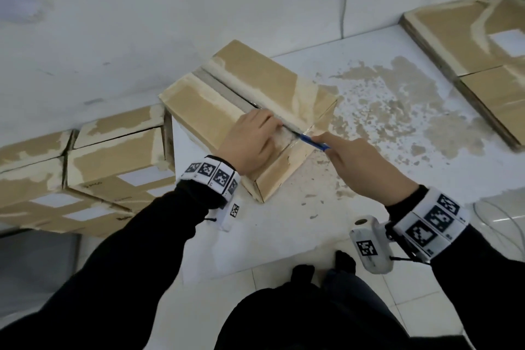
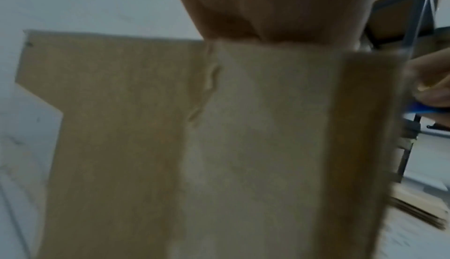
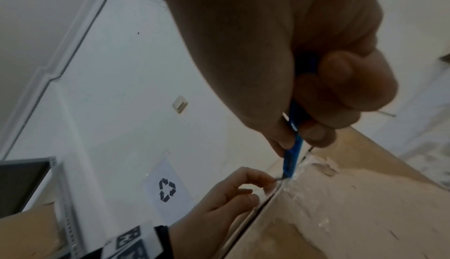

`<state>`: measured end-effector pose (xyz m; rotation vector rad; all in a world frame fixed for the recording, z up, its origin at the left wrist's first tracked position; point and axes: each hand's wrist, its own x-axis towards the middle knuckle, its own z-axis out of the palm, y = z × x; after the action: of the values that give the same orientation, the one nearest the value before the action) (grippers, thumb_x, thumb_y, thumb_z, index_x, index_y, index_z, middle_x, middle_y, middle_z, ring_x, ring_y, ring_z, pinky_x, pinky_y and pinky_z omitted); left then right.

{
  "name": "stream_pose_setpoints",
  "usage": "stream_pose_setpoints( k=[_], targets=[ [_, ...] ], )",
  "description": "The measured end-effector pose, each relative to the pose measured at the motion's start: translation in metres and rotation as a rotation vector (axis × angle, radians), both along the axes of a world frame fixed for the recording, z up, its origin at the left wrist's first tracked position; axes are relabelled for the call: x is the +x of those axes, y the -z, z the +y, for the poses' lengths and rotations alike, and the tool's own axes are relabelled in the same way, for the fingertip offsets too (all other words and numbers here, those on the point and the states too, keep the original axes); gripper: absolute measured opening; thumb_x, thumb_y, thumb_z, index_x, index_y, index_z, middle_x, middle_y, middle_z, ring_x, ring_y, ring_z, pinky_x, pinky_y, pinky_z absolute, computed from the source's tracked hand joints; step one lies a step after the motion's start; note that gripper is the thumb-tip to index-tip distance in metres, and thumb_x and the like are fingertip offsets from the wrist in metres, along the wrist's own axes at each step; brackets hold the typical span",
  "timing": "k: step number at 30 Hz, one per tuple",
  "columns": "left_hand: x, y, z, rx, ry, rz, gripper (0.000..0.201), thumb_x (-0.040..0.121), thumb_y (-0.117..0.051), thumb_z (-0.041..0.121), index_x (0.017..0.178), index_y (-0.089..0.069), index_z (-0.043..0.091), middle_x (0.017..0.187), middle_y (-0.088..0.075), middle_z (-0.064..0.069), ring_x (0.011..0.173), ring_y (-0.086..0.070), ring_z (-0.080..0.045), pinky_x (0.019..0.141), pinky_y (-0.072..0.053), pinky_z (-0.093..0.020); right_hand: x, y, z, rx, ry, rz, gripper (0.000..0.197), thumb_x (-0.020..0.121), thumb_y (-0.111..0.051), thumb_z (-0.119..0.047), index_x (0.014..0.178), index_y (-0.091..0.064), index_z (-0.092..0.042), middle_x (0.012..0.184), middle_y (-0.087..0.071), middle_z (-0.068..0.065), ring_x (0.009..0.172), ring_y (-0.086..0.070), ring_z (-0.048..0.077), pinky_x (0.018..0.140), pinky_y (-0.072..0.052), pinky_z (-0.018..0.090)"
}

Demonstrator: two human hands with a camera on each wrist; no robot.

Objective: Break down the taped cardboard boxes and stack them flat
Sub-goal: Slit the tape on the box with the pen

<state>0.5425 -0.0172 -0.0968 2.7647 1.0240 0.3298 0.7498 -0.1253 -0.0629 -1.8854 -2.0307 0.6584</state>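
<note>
A taped cardboard box [image 1: 255,85] stands on the white floor, its top seam running away from me. My left hand [image 1: 267,133] rests on the near end of the box top, fingertips at the seam. My right hand [image 1: 329,142] grips a blue utility knife [image 1: 309,140], its blade tip in the seam beside the left fingers. The right wrist view shows the knife [image 3: 294,144] entering the slit between the flaps of the box [image 3: 353,205], with my left hand [image 3: 253,184] loosely bent beside it. The left wrist view is filled by the box top [image 2: 243,128].
Several taped boxes [image 1: 99,167] are stacked against the wall at left. Flattened cardboard [image 1: 483,45] lies at the upper right. The floor [image 1: 397,111] beside the box is worn and patchy. A cable [image 1: 500,216] lies at right. A recycling sign [image 3: 166,190] hangs on the wall.
</note>
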Motion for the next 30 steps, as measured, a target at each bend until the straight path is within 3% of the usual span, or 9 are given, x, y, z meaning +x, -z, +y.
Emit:
stream_pose_setpoints(
  k=[5,8,10,12,14,17,20,26,30],
  targets=[
    [-0.004,0.006,0.01,0.021,0.061,-0.02,0.042,0.081,-0.035,0.017,0.115,-0.056,0.006,0.117,-0.054,-0.01,0.11,-0.047,-0.025,0.097,-0.036,-0.034,-0.005,0.008,-0.009,0.073,0.047,-0.002,0.04,0.1,-0.037,-0.009,0.137,-0.046,-0.021,0.051,-0.041,0.002,0.04,-0.027,0.012,0.04,-0.022,0.022],
    [0.0,0.006,0.013,0.036,0.073,0.026,0.038,0.078,-0.037,0.024,0.108,-0.056,0.01,0.109,-0.053,-0.006,0.103,-0.047,-0.024,0.089,-0.033,-0.031,-0.008,0.009,-0.013,0.1,0.065,-0.12,0.05,0.097,-0.039,-0.003,0.14,-0.042,-0.026,0.056,-0.049,0.006,0.044,-0.034,0.016,0.044,-0.029,0.033],
    [0.004,0.005,0.017,0.06,0.073,0.04,0.033,0.08,-0.038,0.03,0.101,-0.056,0.012,0.102,-0.053,-0.003,0.095,-0.047,-0.023,0.084,-0.032,-0.031,-0.007,0.008,-0.015,0.076,0.087,-0.045,0.046,0.098,-0.037,-0.005,0.138,-0.044,-0.026,0.058,-0.051,0.006,0.045,-0.039,0.016,0.045,-0.031,0.031],
    [0.007,0.006,0.021,0.066,0.071,0.008,0.029,0.087,-0.04,0.035,0.097,-0.056,0.013,0.097,-0.053,-0.002,0.09,-0.045,-0.021,0.082,-0.031,-0.032,-0.005,0.007,-0.016,0.042,0.122,0.11,0.039,0.1,-0.035,-0.009,0.135,-0.049,-0.02,0.055,-0.045,-0.002,0.042,-0.04,0.01,0.042,-0.027,0.02],
    [0.006,0.01,0.023,0.058,0.084,-0.034,0.029,0.091,-0.04,0.036,0.096,-0.057,0.013,0.095,-0.053,-0.001,0.088,-0.044,-0.02,0.082,-0.031,-0.031,-0.001,0.008,-0.014,0.012,0.164,0.218,0.037,0.1,-0.035,-0.01,0.133,-0.052,-0.016,0.055,-0.041,-0.007,0.042,-0.041,0.008,0.044,-0.032,0.016],
    [0.004,0.013,0.023,0.051,0.104,-0.071,0.03,0.093,-0.041,0.035,0.097,-0.06,0.013,0.094,-0.053,-0.001,0.089,-0.044,-0.02,0.083,-0.03,-0.031,-0.001,0.009,-0.011,0.003,0.183,0.236,0.038,0.1,-0.036,-0.009,0.134,-0.052,-0.015,0.056,-0.041,-0.007,0.044,-0.033,0.007,0.046,-0.033,0.015],
    [0.004,0.015,0.025,0.008,0.097,-0.12,0.03,0.094,-0.04,0.032,0.097,-0.063,0.012,0.092,-0.052,-0.003,0.087,-0.044,-0.02,0.082,-0.029,-0.03,-0.005,0.008,-0.01,0.032,0.194,0.216,0.038,0.1,-0.037,-0.008,0.134,-0.053,-0.014,0.056,-0.039,-0.011,0.043,-0.04,0.008,0.047,-0.035,0.013],
    [0.011,0.012,0.023,0.049,0.067,-0.111,0.019,0.091,-0.042,0.027,0.089,-0.052,0.012,0.091,-0.049,-0.001,0.086,-0.041,-0.02,0.08,-0.031,-0.031,-0.008,0.006,-0.009,0.011,0.21,0.295,0.037,0.1,-0.037,-0.007,0.134,-0.052,-0.012,0.056,-0.037,-0.013,0.049,-0.048,-0.01,0.046,-0.036,0.011],
    [0.011,0.008,0.022,0.045,0.062,-0.135,0.018,0.089,-0.042,0.027,0.085,-0.047,0.01,0.085,-0.047,0.0,0.081,-0.04,-0.02,0.08,-0.031,-0.032,-0.001,0.012,-0.002,-0.136,0.287,0.508,0.036,0.101,-0.036,-0.012,0.131,-0.055,-0.017,0.054,-0.039,-0.005,0.036,-0.033,0.005,0.039,-0.025,0.012]
  ],
)
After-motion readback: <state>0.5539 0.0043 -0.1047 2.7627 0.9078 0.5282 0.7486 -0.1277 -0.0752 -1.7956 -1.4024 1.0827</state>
